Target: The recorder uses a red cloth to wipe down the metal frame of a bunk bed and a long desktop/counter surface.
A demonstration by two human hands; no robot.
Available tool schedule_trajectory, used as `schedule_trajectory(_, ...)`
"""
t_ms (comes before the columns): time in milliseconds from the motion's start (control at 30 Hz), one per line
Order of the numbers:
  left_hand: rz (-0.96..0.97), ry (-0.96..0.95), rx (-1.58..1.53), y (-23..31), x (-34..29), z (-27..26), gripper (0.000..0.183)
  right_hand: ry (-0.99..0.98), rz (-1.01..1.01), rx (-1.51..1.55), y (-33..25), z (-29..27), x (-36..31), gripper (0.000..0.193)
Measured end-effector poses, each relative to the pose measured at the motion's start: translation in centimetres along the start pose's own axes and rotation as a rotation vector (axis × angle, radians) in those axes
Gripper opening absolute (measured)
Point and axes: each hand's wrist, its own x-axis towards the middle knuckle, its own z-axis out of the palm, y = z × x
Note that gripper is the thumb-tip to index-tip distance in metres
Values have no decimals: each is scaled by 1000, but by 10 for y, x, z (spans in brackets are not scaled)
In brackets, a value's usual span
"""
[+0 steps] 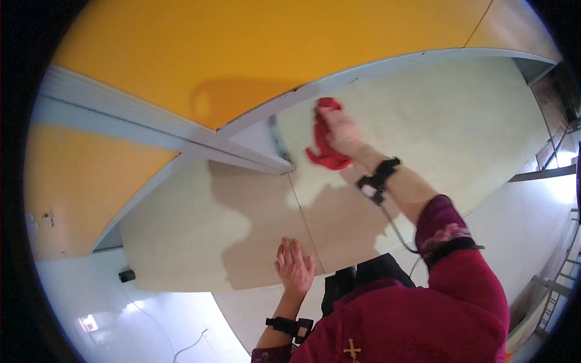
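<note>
A crumpled red cloth (324, 139) lies under my right hand (343, 132), on the pale wood-toned tabletop (436, 121). The fingers are closed on the cloth, close to the grey frame at the far side, and hand and cloth are slightly blurred. My left hand (295, 266) is at the near edge of the tabletop, to the left of a seam in it. Its fingers are stretched out and it holds nothing. Both wrists carry black straps, and a cable runs from the right wrist strap (378, 181) along my forearm.
Yellow panels (242, 54) rise behind the tabletop, set in a grey metal frame (115, 121) with a post end jutting over the surface. A small black box (126, 276) sits at the left end. Metal ladder-like rails (557, 284) stand at the far right.
</note>
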Motion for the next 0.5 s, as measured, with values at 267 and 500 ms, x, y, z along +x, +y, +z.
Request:
schedule_trajectory(267,50,59,-13,-6,0,-1,63,-302,-267,8,-63,32,-13,51)
schedule_trajectory(500,304,112,-218,-34,1,-1,60,-253,-431,30,-96,4,-162,53)
